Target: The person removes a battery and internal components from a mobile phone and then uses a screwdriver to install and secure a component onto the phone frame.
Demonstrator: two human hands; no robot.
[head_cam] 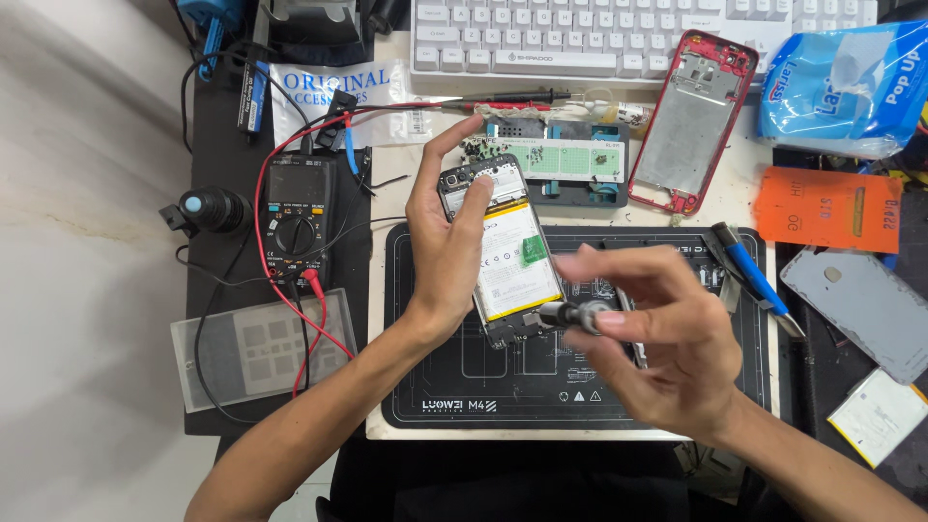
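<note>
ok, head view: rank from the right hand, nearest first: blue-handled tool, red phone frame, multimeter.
From the right hand, which holds a small screwdriver against the opened phone:
1. Blue-handled tool, just up and to its right on the mat's edge.
2. Red phone frame, farther up, below the keyboard.
3. Multimeter, far across to the left, past the left hand.

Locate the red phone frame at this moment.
In the head view, the red phone frame lies top right of centre, just below the white keyboard, between the screw tray and the blue pouch.
</note>
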